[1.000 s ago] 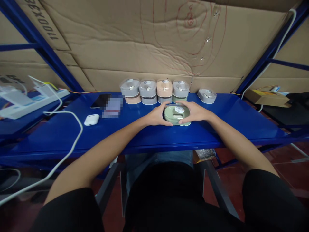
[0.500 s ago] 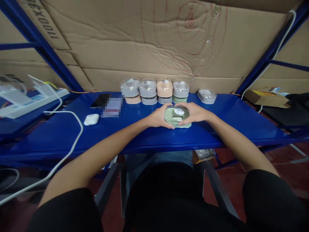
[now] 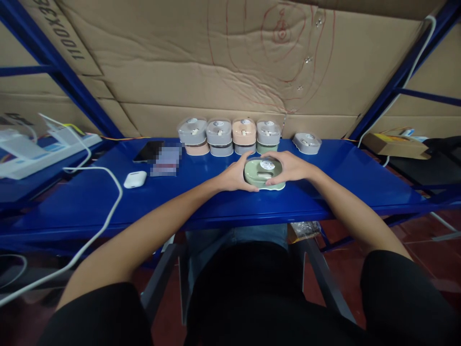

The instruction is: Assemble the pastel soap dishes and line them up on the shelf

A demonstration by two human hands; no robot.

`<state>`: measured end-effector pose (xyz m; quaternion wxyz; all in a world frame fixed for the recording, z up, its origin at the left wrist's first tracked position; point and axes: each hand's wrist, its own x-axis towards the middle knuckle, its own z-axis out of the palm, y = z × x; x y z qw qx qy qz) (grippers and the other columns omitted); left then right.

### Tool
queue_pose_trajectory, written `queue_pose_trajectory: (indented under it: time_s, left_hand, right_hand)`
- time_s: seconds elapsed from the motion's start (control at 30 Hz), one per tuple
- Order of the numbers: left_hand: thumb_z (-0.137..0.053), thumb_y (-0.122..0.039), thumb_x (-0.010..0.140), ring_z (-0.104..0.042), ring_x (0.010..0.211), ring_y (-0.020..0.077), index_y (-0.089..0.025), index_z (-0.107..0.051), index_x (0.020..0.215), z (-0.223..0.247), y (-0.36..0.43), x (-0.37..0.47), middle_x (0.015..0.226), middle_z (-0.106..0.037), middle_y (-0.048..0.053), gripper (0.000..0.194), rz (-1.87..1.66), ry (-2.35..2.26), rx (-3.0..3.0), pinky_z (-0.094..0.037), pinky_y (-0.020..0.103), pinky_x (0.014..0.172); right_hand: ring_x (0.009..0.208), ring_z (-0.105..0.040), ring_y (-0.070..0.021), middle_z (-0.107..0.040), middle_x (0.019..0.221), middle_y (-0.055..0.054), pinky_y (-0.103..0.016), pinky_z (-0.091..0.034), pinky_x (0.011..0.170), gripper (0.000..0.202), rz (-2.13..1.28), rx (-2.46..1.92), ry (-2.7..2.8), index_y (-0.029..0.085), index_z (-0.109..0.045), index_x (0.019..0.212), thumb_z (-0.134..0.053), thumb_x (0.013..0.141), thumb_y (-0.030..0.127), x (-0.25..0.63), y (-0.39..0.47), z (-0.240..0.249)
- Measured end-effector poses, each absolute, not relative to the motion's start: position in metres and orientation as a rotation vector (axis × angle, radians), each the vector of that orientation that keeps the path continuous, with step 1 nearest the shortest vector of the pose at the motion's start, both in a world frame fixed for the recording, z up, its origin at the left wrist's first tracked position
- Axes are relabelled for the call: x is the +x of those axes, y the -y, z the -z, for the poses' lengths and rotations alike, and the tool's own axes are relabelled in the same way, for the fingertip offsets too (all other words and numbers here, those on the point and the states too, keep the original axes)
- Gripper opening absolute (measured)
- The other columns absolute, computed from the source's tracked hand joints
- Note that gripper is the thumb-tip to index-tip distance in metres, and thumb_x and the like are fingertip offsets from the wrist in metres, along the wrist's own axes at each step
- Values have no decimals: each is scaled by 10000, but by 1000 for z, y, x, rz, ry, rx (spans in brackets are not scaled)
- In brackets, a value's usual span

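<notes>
A green oval box with a clear lid and a round white sticker rests on the blue table in front of me. My left hand curves around its left side, thumb near the front edge. Around the right side wraps my right hand, its thumb lying across the front of the lid. Behind the hands, similar boxes stand two high in a row: a grey one, another grey one, a peach one and more. A single grey box sits apart to their right.
On the left lie a white earphone case, a dark phone and a blurred-out item. A white cable runs down past a power strip. Cardboard closes the back; a small carton is at right.
Both hands keep their hold on the green box, which stays in almost the same place. The whole view has shifted slightly.
</notes>
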<state>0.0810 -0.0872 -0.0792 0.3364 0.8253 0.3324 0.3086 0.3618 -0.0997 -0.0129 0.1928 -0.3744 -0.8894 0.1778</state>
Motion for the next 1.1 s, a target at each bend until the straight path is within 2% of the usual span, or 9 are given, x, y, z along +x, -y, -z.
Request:
queue_pose_trajectory:
  time_s: [0.13, 0.27, 0.4, 0.53, 0.83, 0.93, 1.1]
  left_hand:
    - [-1117, -531, 571, -569, 1596, 555, -235, -286, 1833, 80, 86, 80, 1686, -609, 257, 1540, -827, -848, 2173, -406, 770, 1346]
    - [-1105, -519, 607, -557, 1615, 541, -217, -237, 1848, 79, 85, 80, 1666, -631, 257, 1544, -796, -811, 2143, -382, 758, 1373]
    - [-1128, -509, 576, -506, 1647, 564, -211, -259, 1844, 79, 84, 80, 1701, -589, 268, 1566, -806, -834, 2141, -358, 765, 1389]
    - [-1115, -515, 622, -501, 1650, 563, -230, -252, 1846, 81, 82, 78, 1702, -594, 246, 1525, -790, -830, 2182, -358, 773, 1388]
    - [-1112, -492, 635, -595, 1577, 547, -276, -272, 1841, 86, 79, 77, 1675, -637, 238, 1486, -812, -780, 2192, -413, 791, 1341]
    - [-1099, -504, 657, -612, 1569, 530, -252, -276, 1837, 83, 81, 76, 1650, -664, 242, 1460, -786, -760, 2183, -434, 769, 1333]
    - [-1088, -545, 667, -568, 1618, 526, -210, -338, 1804, 77, 85, 74, 1683, -635, 267, 1403, -764, -786, 2182, -430, 740, 1348]
  right_hand:
    - [1191, -802, -402, -857, 1316, -89, -580, -631, 1079, 904, -562, -1064, 2476, 265, -770, 1474, -989, 695, 666, 367, 95, 11]
    - [1214, -793, -415, -856, 1318, -95, -597, -626, 1096, 885, -594, -1121, 2471, 256, -781, 1449, -991, 699, 676, 370, 90, 9]
    - [1180, -798, -397, -860, 1286, -78, -559, -638, 1046, 854, -601, -1105, 2481, 264, -784, 1428, -987, 710, 679, 367, 91, 8]
    - [1160, -793, -395, -854, 1294, -102, -545, -633, 1017, 895, -597, -1139, 2491, 233, -766, 1455, -971, 717, 697, 363, 96, 7]
    - [1246, -785, -424, -841, 1377, -109, -582, -619, 1107, 941, -566, -1130, 2524, 269, -749, 1546, -968, 730, 683, 362, 98, 11]
    - [1348, -760, -451, -809, 1481, -140, -632, -582, 1196, 991, -531, -1121, 2537, 244, -732, 1587, -965, 730, 686, 362, 96, 16]
    - [1486, -676, -478, -732, 1621, -149, -711, -505, 1293, 1013, -432, -1006, 2576, 272, -681, 1659, -922, 793, 740, 367, 89, 28]
